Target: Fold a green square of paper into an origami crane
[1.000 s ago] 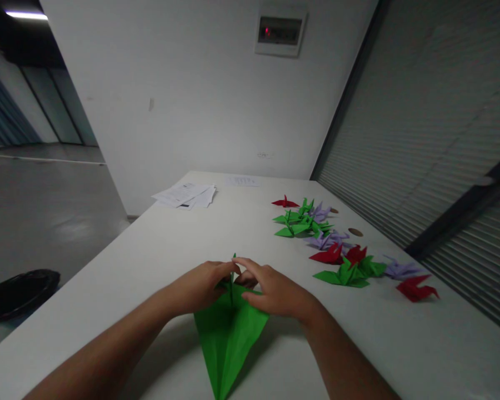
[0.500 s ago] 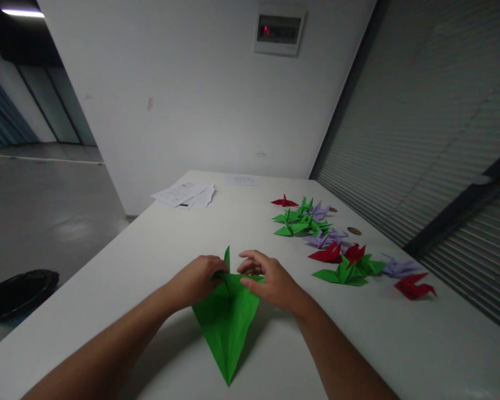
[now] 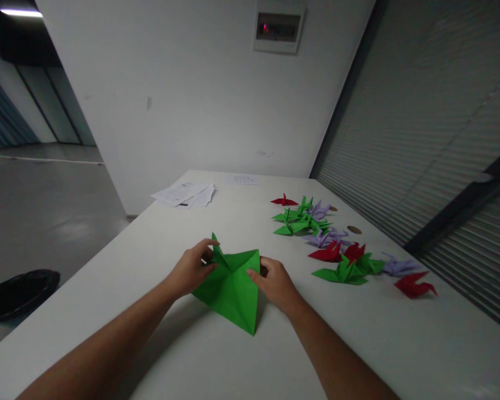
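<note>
A creased sheet of green origami paper (image 3: pixel 233 289), partly folded, is held up over the white table (image 3: pixel 183 355) between both hands. My left hand (image 3: pixel 194 266) is closed on its left side, by a narrow flap that sticks up at the upper left. On the right edge, my right hand (image 3: pixel 275 280) pinches the paper, thumb in front and the other fingers mostly hidden behind it. One pointed corner of the paper hangs toward the lower right.
Several folded paper cranes in green, red and purple lie along the table's right side, among them a red crane (image 3: pixel 414 285). Printed papers (image 3: pixel 185 194) rest at the far left. A black-lined bin (image 3: pixel 20 294) stands on the floor left of the table. Window blinds (image 3: pixel 433 111) border the right.
The green paper has turned, its lower point swinging right and up. My right hand has closed on the right edge. My left hand has shifted slightly left with the upright flap.
</note>
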Demonstrator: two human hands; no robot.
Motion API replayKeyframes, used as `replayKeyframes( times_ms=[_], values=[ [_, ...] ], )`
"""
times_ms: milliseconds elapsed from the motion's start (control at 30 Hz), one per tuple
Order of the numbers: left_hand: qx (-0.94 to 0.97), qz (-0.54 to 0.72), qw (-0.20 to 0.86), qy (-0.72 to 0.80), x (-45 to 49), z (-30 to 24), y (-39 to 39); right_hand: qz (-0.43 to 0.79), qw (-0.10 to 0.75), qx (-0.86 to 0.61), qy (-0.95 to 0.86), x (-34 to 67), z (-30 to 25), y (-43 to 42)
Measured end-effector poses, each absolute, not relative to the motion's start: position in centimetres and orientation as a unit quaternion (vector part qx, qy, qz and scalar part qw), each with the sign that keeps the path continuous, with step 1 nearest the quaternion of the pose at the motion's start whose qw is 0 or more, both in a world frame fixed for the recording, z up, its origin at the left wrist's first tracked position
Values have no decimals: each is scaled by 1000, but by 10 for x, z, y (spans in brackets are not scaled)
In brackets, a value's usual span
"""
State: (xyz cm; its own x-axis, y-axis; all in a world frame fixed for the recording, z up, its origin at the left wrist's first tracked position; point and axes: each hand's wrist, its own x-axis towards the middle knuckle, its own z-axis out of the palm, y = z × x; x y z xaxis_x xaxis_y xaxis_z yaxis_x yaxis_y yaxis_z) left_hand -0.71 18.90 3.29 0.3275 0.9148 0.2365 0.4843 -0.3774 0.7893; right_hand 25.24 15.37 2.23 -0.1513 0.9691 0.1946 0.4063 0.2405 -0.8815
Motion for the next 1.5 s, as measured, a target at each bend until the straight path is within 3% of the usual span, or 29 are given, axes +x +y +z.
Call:
replayKeyframes(
  times_ms=[167,467,667,933,1267,1500],
  values=[
    [734,374,350,446,-11,24,197,418,466,-504,-595,257,16,160],
    [683,367,398,490,-11,17,204,481,498,-493,-527,268,9,164],
    [646,441,406,473,-14,9,209,492,521,-491,-495,270,8,166],
    [539,481,523,452,-10,10,202,520,540,-472,-464,273,6,167],
    [548,553,420,466,-3,12,201,587,499,-459,-443,263,-4,164],
    [436,539,578,431,10,17,188,524,530,-464,-478,260,-6,169]
  ],
)
